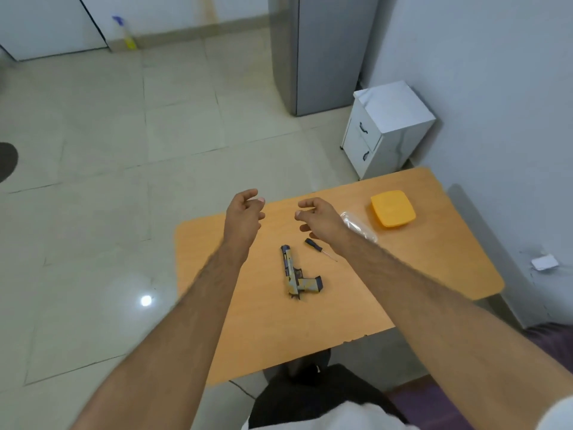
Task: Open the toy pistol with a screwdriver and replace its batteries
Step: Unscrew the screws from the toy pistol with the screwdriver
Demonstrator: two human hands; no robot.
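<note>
A small tan and blue toy pistol (297, 274) lies flat on the wooden table (418, 268), barrel pointing away from me. Just to its right lies a little screwdriver (319, 249) with a dark handle. Both my arms stretch out over the table. My left hand (245, 214) hovers above the table's far left edge with loosely curled fingers and holds nothing. My right hand (319, 217) hovers beyond the screwdriver, fingers loosely curled too, also holding nothing. Neither hand touches the pistol or the screwdriver.
An orange lidded box (393, 208) and a clear plastic bag (356, 226) sit at the table's far right. A white drawer cabinet (384, 128) and a grey fridge (322, 51) stand beyond, near the wall. Tiled floor lies to the left.
</note>
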